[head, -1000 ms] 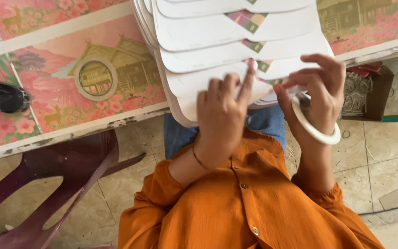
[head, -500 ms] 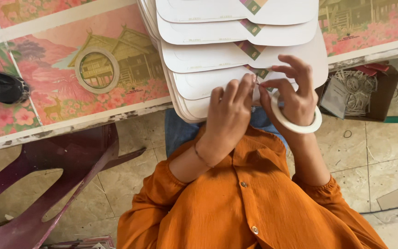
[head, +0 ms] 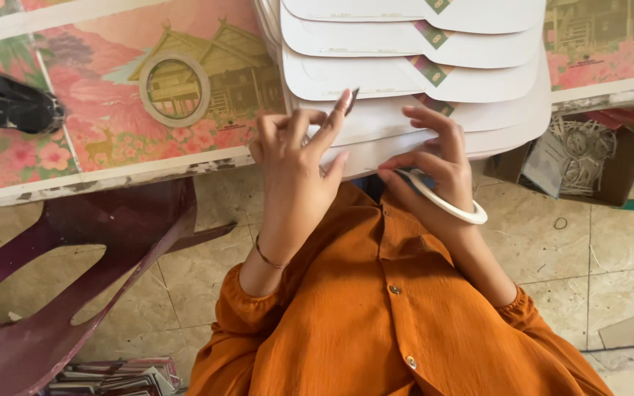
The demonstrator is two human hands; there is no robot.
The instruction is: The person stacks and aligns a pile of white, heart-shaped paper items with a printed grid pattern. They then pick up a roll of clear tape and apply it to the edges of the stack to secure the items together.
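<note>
I'm looking down over the patterned pink table (head: 111,158), and everything else I place off that. Below its front edge stands a dark purple plastic chair (head: 89,271); past its right end a cardboard box (head: 610,165) sits on the floor tiles. Hanging over the table's front edge is a fanned stack of white card cut-outs (head: 420,81), several already layered, so some of the work looks done, though I can't tell how many remain. On the tabletop left of the stack lies a spare tape ring (head: 177,88). My left hand (head: 295,165) is at the stack's near edge, fingers loosely bent, forefinger raised, gripping nothing I can make out. My right hand (head: 434,165) pinches a white tape roll (head: 445,202), just below that edge.
</note>
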